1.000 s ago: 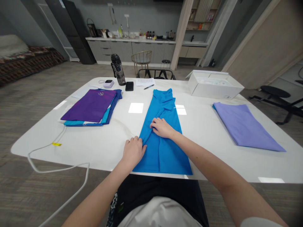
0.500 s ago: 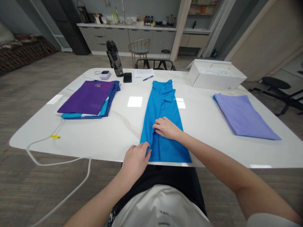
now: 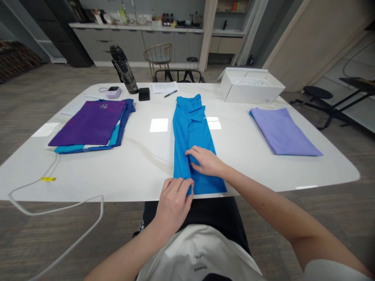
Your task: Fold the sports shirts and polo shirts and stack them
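Observation:
A bright blue shirt [image 3: 202,136] lies lengthwise in front of me, folded into a long narrow shape whose hem sits at the table's near edge. My left hand [image 3: 173,201] pinches the cloth at the near end, close to the hem, thumb against fingertips. Midway along the shirt, my right hand [image 3: 205,160] rests on top with its fingers stretched across the fold and the thumb apart. Cloth is bunched and creased toward the far end, and a small white mark shows on the right side there.
On the white table [image 3: 140,179], folded clothes with a purple top [image 3: 90,123] lie at left and a lavender folded garment [image 3: 285,130] at right. Behind stand a dark bottle [image 3: 124,72], a black box [image 3: 144,94], a pen [image 3: 170,93] and a white box [image 3: 249,89]. A white cable [image 3: 58,207] hangs off the front.
My left hand has brought the near left edge of the shirt inward to the right, narrowing it. My right fingers have spread from a curled position. The whole view has shifted.

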A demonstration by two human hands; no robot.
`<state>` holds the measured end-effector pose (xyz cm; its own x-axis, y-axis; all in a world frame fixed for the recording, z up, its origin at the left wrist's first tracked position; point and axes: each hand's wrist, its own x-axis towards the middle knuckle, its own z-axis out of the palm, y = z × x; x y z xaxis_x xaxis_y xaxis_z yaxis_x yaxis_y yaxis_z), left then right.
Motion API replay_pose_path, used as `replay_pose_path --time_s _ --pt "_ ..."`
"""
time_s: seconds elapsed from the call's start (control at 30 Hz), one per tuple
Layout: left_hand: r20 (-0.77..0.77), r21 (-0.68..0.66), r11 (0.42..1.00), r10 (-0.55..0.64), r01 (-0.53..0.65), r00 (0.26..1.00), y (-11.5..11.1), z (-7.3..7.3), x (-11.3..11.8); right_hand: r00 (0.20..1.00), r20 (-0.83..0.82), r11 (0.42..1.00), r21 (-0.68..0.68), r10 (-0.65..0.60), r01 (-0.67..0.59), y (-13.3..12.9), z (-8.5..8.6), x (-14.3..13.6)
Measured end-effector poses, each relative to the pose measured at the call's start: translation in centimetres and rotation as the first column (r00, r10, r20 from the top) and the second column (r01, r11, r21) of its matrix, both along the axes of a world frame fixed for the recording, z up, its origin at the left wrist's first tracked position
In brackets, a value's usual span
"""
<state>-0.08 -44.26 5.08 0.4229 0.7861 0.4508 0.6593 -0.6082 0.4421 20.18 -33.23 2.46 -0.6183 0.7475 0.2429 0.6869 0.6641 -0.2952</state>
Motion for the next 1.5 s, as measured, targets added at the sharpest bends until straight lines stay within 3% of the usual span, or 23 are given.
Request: replay_pose_path --time_s 0.17,0.3,0.43,0.6,0.7,0.87,1.03,1.27,1.5 --pt "-0.069 0.034 0.999 -0.002 0.004 0.998 0.4 0.2 0.0 0.995 -0.012 0.993 0.055 -0.099 0.1 0.5 -1.6 -1.1" --pt "-0.243 0.023 0.991 -0.123 0.132 0.962 0.4 0.1 0.3 0.997 -0.064 0.987 0.156 -0.039 0.049 0.8 -1.2 0.4" --pt "-0.349 -0.148 0.959 -0.279 0.241 0.895 0.6 -0.5 1.0 1.0 -0.012 0.992 0.127 -0.017 0.019 0.5 -1.3 3.2" --pt "-0.247 -0.312 0.9 -0.386 0.304 0.889 2.6 -1.8 0.0 0.997 -0.068 0.999 -0.012 -0.038 0.037 -0.3 -2.5 4.6" --pt "-0.264 -0.279 0.92 -0.349 0.275 0.899 4.4 -2.6 -1.3 0.986 -0.129 0.994 -0.055 -0.102 0.096 -0.3 -2.6 4.3" --pt "-0.404 -0.182 0.949 -0.312 0.259 0.86 5.9 -3.5 -2.1 0.994 0.041 0.989 -0.098 -0.105 0.108 0.1 -2.5 3.7" --pt "-0.335 -0.084 0.954 -0.3 0.289 0.893 7.0 -3.9 -1.3 0.985 -0.015 0.98 -0.096 -0.174 0.172 0.9 -2.2 3.8" --pt "-0.317 0.001 0.989 -0.139 0.147 0.938 12.9 -5.6 1.8 0.945 -0.031 0.943 -0.088 -0.325 0.321 5.0 -3.0 4.7" --pt "-0.263 -0.011 0.998 -0.058 0.057 0.963 21.8 -4.8 4.9 0.831 -0.093 0.835 -0.102 -0.549 0.54 13.3 -3.7 6.0"
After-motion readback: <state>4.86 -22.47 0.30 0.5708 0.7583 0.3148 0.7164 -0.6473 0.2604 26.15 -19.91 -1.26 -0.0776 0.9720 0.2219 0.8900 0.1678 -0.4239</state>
